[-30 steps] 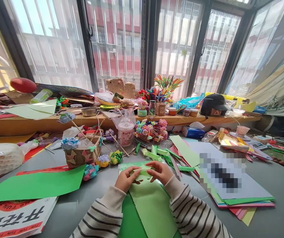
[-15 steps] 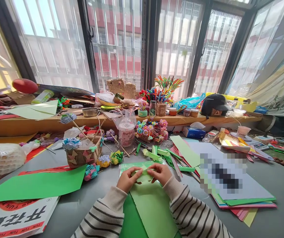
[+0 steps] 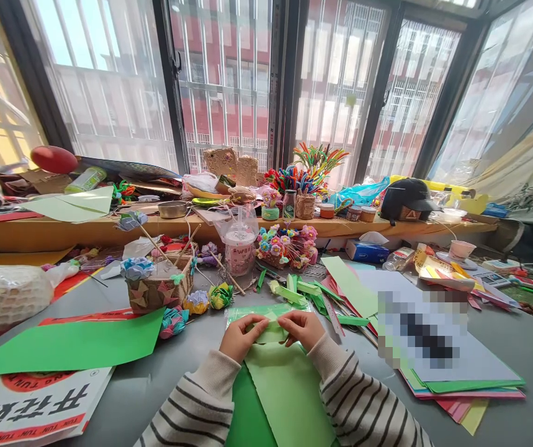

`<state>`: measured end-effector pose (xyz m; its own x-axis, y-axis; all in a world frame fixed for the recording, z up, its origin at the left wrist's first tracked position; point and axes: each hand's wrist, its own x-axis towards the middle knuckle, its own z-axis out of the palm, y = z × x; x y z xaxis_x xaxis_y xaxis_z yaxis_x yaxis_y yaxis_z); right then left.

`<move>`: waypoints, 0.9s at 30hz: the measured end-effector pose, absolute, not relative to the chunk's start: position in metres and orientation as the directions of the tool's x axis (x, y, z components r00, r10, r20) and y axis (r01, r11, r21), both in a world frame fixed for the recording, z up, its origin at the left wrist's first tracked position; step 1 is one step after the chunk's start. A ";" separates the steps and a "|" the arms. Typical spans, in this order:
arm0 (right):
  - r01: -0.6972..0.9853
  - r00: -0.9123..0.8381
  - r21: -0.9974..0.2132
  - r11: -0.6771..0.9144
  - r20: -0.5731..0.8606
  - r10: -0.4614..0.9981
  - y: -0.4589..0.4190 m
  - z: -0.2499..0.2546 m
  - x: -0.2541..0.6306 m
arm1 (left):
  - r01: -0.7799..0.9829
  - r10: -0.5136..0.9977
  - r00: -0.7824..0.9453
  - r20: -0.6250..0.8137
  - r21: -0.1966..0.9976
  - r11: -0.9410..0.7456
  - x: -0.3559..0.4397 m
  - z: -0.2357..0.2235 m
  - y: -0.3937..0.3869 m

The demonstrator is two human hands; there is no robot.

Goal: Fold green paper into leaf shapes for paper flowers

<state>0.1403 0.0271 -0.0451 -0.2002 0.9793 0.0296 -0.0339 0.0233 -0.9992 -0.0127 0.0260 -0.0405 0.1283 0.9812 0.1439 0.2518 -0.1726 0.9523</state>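
Note:
Between my two hands is a small piece of light green paper (image 3: 272, 334), pinched at its upper edge from both sides. My left hand (image 3: 242, 335) is closed on its left end, thumb and fingertips together. On the right end, my right hand (image 3: 302, 329) grips it the same way. Under my hands lies a long light green paper sheet (image 3: 289, 391), over a darker green sheet (image 3: 249, 410). Folded green paper strips (image 3: 294, 292) lie in a heap just beyond my right hand.
A woven basket (image 3: 154, 293) with paper flowers stands at left, near a plastic cup (image 3: 239, 248). A green sheet (image 3: 71, 341) lies at left over a printed bag (image 3: 38, 403). At right are a stack of coloured paper (image 3: 489, 366) and a tissue box (image 3: 367, 251).
Both hands keep hold of the small paper piece. It now hangs flatter, with more of its face showing between my fingers. The whole view has shifted slightly.

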 end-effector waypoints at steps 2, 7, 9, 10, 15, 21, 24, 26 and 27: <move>-0.028 -0.206 -1.000 0.014 0.019 0.978 0.027 -0.045 0.141 | 0.276 0.979 0.142 0.146 0.944 -0.180 -0.013 -0.040 0.026; -0.006 -0.187 -1.000 0.019 0.020 0.982 0.028 -0.046 0.141 | 0.293 0.978 0.153 0.141 0.939 -0.182 -0.014 -0.038 0.025; -0.001 -0.190 -1.000 0.021 0.020 0.982 0.027 -0.046 0.141 | 0.292 0.979 0.149 0.137 0.940 -0.176 -0.014 -0.038 0.025; 0.002 -0.194 -1.000 0.018 0.017 0.981 0.027 -0.045 0.142 | 0.290 0.980 0.146 0.135 0.941 -0.173 -0.014 -0.038 0.025; 0.004 -0.209 -1.000 0.005 0.004 0.978 0.027 -0.046 0.143 | 0.269 0.979 0.134 0.152 0.946 -0.184 -0.014 -0.038 0.025; 0.029 -0.190 -0.999 0.018 0.012 0.982 0.031 -0.051 0.143 | 0.288 0.977 0.167 0.135 0.941 -0.179 -0.014 -0.036 0.025; 0.037 -0.176 -0.998 0.045 0.038 0.984 0.031 -0.051 0.142 | 0.315 0.976 0.166 0.141 0.930 -0.188 -0.015 -0.036 0.024; 0.037 -0.167 -0.998 0.059 0.052 0.985 0.030 -0.051 0.142 | 0.327 0.975 0.167 0.144 0.925 -0.193 -0.015 -0.036 0.023; 0.039 -0.162 -0.997 0.066 0.059 0.985 0.029 -0.050 0.142 | 0.330 0.975 0.168 0.146 0.924 -0.195 -0.015 -0.036 0.023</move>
